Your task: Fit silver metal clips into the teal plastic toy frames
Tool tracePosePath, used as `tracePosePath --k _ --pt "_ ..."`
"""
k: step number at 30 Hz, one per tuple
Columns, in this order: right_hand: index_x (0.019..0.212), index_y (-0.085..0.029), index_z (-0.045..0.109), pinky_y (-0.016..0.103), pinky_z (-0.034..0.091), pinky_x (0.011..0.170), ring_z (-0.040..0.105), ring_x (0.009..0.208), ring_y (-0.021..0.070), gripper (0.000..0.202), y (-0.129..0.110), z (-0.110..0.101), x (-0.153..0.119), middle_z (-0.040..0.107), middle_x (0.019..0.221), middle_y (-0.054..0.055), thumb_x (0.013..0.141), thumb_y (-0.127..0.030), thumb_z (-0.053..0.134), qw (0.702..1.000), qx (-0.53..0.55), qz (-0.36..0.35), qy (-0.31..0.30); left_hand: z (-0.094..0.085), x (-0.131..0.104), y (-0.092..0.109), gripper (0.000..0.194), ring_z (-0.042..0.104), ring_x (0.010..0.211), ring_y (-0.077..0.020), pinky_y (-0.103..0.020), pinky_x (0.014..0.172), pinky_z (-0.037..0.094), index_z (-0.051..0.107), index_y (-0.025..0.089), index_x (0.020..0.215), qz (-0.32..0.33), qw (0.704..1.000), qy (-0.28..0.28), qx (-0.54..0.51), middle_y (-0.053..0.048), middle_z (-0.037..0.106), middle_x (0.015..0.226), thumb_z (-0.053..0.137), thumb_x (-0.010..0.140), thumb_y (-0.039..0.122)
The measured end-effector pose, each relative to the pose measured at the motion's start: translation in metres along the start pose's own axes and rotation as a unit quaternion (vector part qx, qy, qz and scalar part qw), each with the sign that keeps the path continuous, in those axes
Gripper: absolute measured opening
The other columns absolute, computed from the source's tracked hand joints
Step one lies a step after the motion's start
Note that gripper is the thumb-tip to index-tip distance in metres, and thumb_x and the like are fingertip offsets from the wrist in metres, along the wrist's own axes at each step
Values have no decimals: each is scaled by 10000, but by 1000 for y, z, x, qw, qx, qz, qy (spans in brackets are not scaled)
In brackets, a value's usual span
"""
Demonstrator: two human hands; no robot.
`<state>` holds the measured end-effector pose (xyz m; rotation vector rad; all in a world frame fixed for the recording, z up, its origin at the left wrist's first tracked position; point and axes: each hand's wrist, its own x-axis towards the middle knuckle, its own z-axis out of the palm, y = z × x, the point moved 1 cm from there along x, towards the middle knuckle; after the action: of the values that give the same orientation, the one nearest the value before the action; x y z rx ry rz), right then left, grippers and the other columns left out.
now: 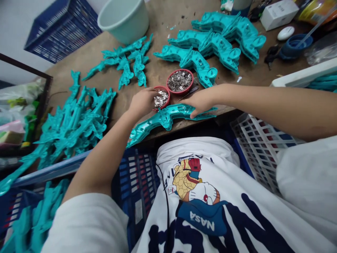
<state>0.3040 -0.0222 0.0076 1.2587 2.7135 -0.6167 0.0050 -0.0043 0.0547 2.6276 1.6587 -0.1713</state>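
My left hand (143,102) reaches into a small red basket (167,102) of shiny metal clips (161,99). Its fingers are bent down among the clips, and the fingertips are hidden. A curved, glossy teal plastic part (166,118) lies along the table's near edge. My right hand (201,102) grips this part near its right end, thumb on the near side. Just beyond, a second red basket (180,93) holds more metal clips (180,80). A thin pointed tool (190,92) lies beside it, close to my right fingers.
Teal parts lie in a heap (76,123) at left, a smaller group (126,61) behind, and a row (207,45) at back right. A pale green tub (125,21) and blue crate (61,30) stand behind. A white crate (263,144) sits below right; a blue cup (296,45) stands far right.
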Motion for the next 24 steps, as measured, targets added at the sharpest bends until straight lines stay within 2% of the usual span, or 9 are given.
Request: tracePosePath --k 3,7,10,13,15,17,19,21,24 --pt "1963 -313 666 591 687 1309 842 1562 471 966 5 4 2 878 1697 125 1122 -662 990 998 46 16 -39 -9 -32 -11 602 859 1492 -419 -498 1270 665 934 166 1570 17 999 -34 -8 -180 902 1631 538 1123 245" --pt "1970 -289 653 626 634 1391 789 1637 496 961 7 2 5 855 1731 129 1157 -698 962 996 56 22 -62 -11 -70 -24 629 896 1419 -447 -503 1198 696 833 161 1724 -25 979 -198 33 -214 916 1585 678 1218 500" --pt "2026 -215 554 611 582 1421 737 1687 512 1050 10 0 3 796 1803 187 1178 -700 937 994 22 37 -101 -1 -78 -17 645 908 1418 -457 -461 1164 706 805 185 1754 -62 959 -265 81 -226 923 1572 843 1209 529" --pt "2098 -244 409 631 547 1443 639 1783 535 1141 6 -7 -6 688 1925 184 1183 -703 914 994 -9 16 -109 7 -78 -2 580 910 1406 -471 -493 1147 723 796 121 1739 -47 961 -258 92 -253 911 1560 788 1262 452" --pt "2135 -331 297 684 512 1474 541 1857 556 1171 -8 -15 -12 567 2022 126 1190 -704 879 996 -40 -36 -67 10 -78 4 551 902 1416 -460 -533 1169 725 776 74 1746 -38 967 -233 93 -254 902 1543 691 1304 392" --pt "2143 -374 244 753 475 1495 469 1896 582 1143 -31 -23 -9 463 2071 121 1216 -637 858 989 -94 -111 -23 11 -80 6 560 892 1441 -441 -558 1211 717 741 69 1789 -40 972 -214 87 -233 897 1537 682 1309 352" --pt "2120 -338 309 809 453 1495 435 1907 607 1068 -57 -26 4 423 2070 187 1235 -487 887 970 -161 -182 -21 13 -82 5 582 879 1482 -458 -603 1254 710 722 85 1820 -44 974 -209 73 -235 887 1573 730 1287 318" --pt "2071 -288 415 832 462 1476 434 1904 621 983 -78 -25 25 421 2050 247 1232 -339 924 946 -222 -228 -61 16 -84 4 567 858 1531 -492 -656 1283 699 745 77 1794 -42 976 -206 58 -262 869 1626 739 1281 319" --pt "2023 -273 503 797 531 1425 570 1805 591 877 -92 -21 59 521 1959 233 1249 -284 917 915 -281 -273 -98 20 -83 0 562 848 1548 -481 -642 1293 692 760 59 1756 -43 977 -204 47 -287 853 1668 708 1285 359"
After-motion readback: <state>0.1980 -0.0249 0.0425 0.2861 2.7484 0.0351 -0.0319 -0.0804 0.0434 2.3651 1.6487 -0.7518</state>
